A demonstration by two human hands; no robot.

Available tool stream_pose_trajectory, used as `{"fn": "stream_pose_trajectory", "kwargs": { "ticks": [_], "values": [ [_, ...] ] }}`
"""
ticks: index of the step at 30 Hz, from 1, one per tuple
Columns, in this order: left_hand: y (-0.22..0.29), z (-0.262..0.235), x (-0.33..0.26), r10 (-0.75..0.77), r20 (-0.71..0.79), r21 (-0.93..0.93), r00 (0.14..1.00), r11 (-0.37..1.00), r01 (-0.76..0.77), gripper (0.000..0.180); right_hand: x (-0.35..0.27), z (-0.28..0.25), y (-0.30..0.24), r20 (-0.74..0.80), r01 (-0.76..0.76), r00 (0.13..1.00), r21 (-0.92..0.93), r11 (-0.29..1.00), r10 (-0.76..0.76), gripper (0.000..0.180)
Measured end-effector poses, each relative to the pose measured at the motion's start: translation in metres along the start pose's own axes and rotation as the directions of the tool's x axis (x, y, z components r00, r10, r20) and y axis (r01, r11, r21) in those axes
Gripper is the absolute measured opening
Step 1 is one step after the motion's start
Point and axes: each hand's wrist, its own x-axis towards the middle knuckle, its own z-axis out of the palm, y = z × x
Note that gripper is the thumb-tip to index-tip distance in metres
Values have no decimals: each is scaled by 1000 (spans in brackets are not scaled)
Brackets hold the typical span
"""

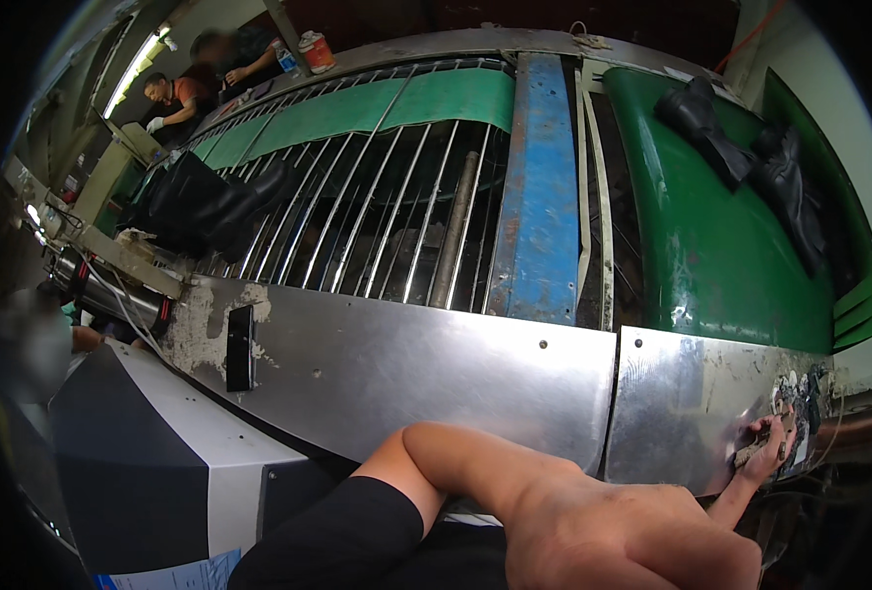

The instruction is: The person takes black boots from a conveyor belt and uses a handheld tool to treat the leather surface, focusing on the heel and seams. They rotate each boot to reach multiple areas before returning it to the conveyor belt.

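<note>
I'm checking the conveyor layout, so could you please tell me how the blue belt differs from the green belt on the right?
The blue belt is narrow, flat and worn, with rusty patches; the green belt is much wider, glossy and curves down at its side. The blue belt carries nothing, while the green belt carries two black boots. Both run away from the metal plate toward the far end.

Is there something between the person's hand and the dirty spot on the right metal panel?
Nothing visible stands between them. The hand already lies on the grimy patch at the right end of the metal panel, fingers pressed against it. Which hand it is cannot be told; the forearm crosses the lower frame.
</note>
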Motion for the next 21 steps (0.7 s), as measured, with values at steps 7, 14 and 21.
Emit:
{"fn": "stream_pose_trajectory", "kwargs": {
  "ticks": [7, 14, 21],
  "values": [
    [3, -3, 0, -28, -37, -18, 999, 999, 28, 15, 0, -1, 1, 5, 10, 1000, -4, 1000, -10, 41],
    [4, 2, -1, -35, -130, -28, 991, 999, 31, 18, -1, 0, 1, -21, -12, 1000, 35, 999, 12, 41],
    [4, -2, 0, -15, -175, 29, 985, 999, 20, 15, 0, 1, 2, 24, 29, 999, 13, 1000, -29, 41]
  ]
}}
